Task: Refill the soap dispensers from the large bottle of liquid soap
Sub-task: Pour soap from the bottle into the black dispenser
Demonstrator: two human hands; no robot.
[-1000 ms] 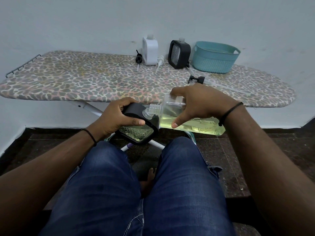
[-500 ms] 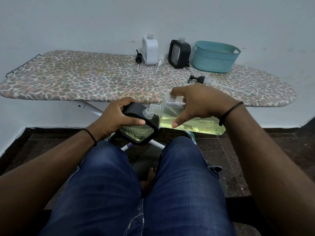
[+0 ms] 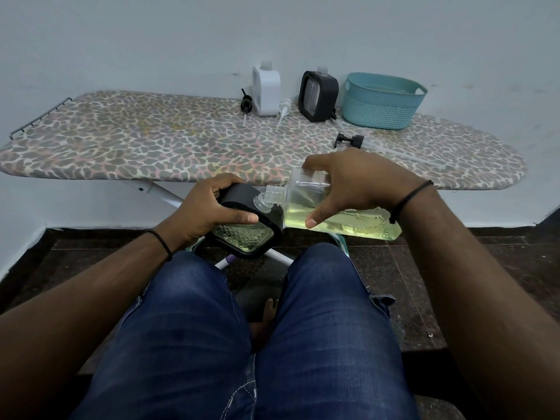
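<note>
While the right hand [image 3: 357, 183] keeps gripping the large bottle [image 3: 339, 207] tipped neck-to-neck, nothing has shifted. The left hand [image 3: 209, 207] clasps the black dispenser [image 3: 245, 228] above the knees; pouring apparently continues, the stream hidden.

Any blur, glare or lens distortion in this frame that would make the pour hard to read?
Head view: sharp throughout, with the clear large bottle of yellow-green soap and black-framed glass dispenser crisp in the right hand and left hand; soft even light, no harsh glare; wide-angle bending curves the leopard-print ironing board edges.
</note>
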